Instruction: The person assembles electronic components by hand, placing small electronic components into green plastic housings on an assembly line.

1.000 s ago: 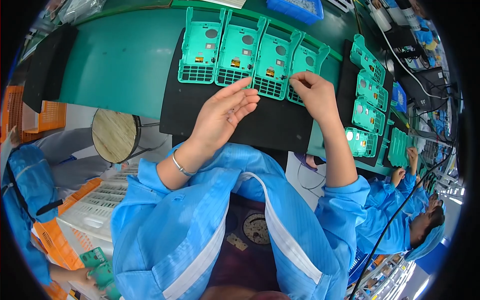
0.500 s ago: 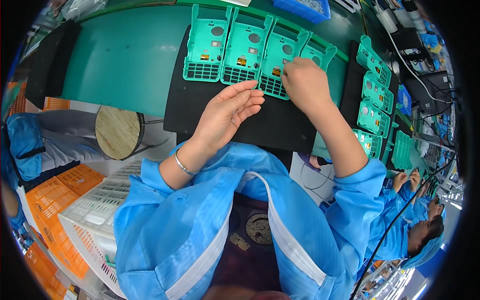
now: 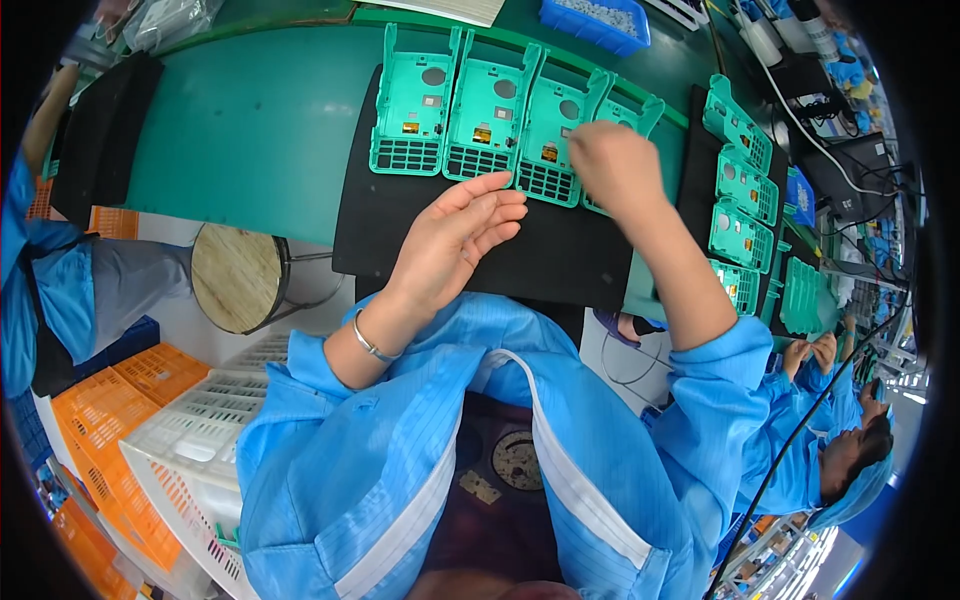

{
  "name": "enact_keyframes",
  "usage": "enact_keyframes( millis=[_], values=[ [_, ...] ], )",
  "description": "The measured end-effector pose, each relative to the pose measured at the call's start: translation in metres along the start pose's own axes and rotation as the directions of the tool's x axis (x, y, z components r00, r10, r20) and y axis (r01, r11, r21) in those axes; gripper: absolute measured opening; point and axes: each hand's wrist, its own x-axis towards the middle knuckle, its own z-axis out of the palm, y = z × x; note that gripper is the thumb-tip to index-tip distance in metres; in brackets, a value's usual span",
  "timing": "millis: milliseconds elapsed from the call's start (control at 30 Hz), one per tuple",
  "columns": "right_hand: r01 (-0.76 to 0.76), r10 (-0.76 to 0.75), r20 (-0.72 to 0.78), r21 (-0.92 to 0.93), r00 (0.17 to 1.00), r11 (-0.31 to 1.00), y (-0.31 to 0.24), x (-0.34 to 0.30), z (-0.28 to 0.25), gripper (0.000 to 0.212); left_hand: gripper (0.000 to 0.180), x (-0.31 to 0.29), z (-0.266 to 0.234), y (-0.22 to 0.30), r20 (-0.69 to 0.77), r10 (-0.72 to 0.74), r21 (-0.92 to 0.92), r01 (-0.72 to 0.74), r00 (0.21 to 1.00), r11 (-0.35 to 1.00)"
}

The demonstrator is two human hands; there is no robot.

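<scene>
Several green plastic housings [image 3: 412, 100] stand in a row on a black mat [image 3: 400, 225], each with a grid of slots at its near end and a round opening farther up. My left hand [image 3: 455, 235] hovers palm up at the near edge of the row, fingers loosely bent and apart; nothing shows in it. Over the right side of the third housing [image 3: 545, 125] is my right hand [image 3: 622, 170], its fingers drawn together and slightly blurred. Whatever they pinch is hidden. Behind that hand, the fourth housing [image 3: 625, 115] is partly covered.
More green housings [image 3: 740, 240] line a second black mat at right. A blue bin [image 3: 600, 22] of small pale parts stands at the far edge. At left are a round stool [image 3: 238, 277], a white crate [image 3: 190, 430] and a person's blue sleeve [image 3: 60, 300]; co-workers sit at right.
My right hand has shifted a little farther up along the third housing. My left hand keeps nearly the same pose. At far left, the other person has moved and an arm now shows.
</scene>
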Motion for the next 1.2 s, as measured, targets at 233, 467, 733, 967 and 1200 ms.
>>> enact_keyframes(
  millis=[233,467,733,967,1200],
  values=[
    [-0.634,0.531,0.353,0.509,0.77,0.582,0.054,0.008,0.004,0.021,0.022,0.004,-0.021,-0.005,0.1,0.015,0.011,-0.017,0.995,1.0],
    [-0.658,0.494,0.435,0.509,0.753,0.554,0.051,0.009,0.009,0.021,0.022,0.003,-0.002,0.0,0.018,-0.022,0.05,0.021,1.0,0.999],
    [-0.612,0.419,0.469,0.411,0.777,0.676,0.056,0.016,0.009,0.023,0.022,0.008,-0.014,-0.007,0.045,-0.023,0.12,0.018,0.999,0.993],
    [-0.626,0.417,0.486,0.437,0.768,0.645,0.058,0.016,0.009,0.019,0.018,0.007,-0.002,-0.006,-0.082,0.018,0.127,-0.007,0.996,0.992],
    [-0.529,0.327,0.48,0.379,0.814,0.76,0.062,0.023,0.013,0.017,0.015,0.01,-0.003,-0.008,-0.056,0.03,0.132,-0.023,0.998,0.991]
  ],
)
